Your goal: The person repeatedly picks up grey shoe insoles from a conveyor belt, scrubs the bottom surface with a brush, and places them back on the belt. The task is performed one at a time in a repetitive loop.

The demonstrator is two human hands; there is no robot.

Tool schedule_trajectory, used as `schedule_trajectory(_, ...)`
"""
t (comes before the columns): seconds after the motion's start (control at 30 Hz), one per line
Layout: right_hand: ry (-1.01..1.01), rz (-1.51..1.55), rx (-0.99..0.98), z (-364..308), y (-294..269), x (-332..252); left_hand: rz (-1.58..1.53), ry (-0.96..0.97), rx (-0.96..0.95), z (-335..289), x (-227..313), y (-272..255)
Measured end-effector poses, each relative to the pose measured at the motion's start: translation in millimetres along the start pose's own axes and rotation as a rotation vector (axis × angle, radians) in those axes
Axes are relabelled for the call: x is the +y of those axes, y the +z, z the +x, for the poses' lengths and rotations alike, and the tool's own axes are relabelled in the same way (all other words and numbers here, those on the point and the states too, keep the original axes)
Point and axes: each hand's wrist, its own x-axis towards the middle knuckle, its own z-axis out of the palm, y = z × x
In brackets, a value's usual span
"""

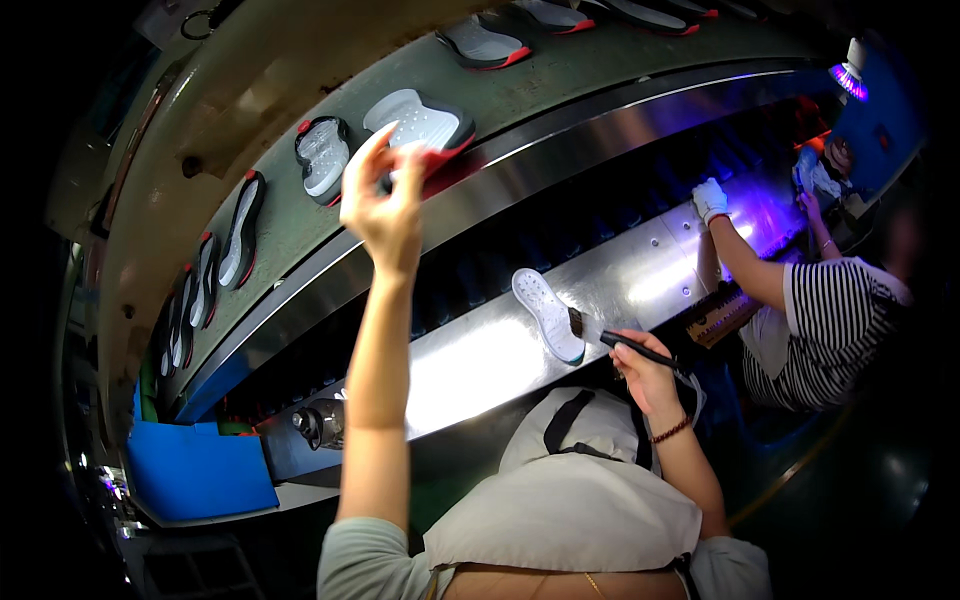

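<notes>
My left hand [385,205] is raised to the upper conveyor belt [560,75] and touches a grey shoe sole with a red and black rim [425,122]; its fingers are around the sole's near edge. My right hand [645,375] grips a black brush [625,345], whose bristle end rests by the heel of a white shoe sole [548,313]. That white sole lies tread up on the shiny metal ledge [470,365] in front of me.
Several more grey and red soles [322,155] ride the upper belt left and right. A person in a striped shirt [835,320] with a white glove [710,198] works at my right. A blue panel [200,470] sits lower left, a purple lamp [848,78] upper right.
</notes>
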Motion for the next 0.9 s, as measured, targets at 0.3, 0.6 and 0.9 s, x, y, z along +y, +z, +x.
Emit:
schedule_trajectory(0.3,-0.013,-0.021,-0.014,8,20,-13,-1.209,-1.188,-0.016,-64,-20,-47)
schedule_trajectory(0.6,-0.065,-0.082,-0.017,-11,14,-28,-1.099,-1.117,-0.306,-172,-32,-122)
schedule_trajectory(0.9,-0.037,-0.074,-0.481,-15,83,-48,-1.839,-1.153,-0.134,-200,-12,-109)
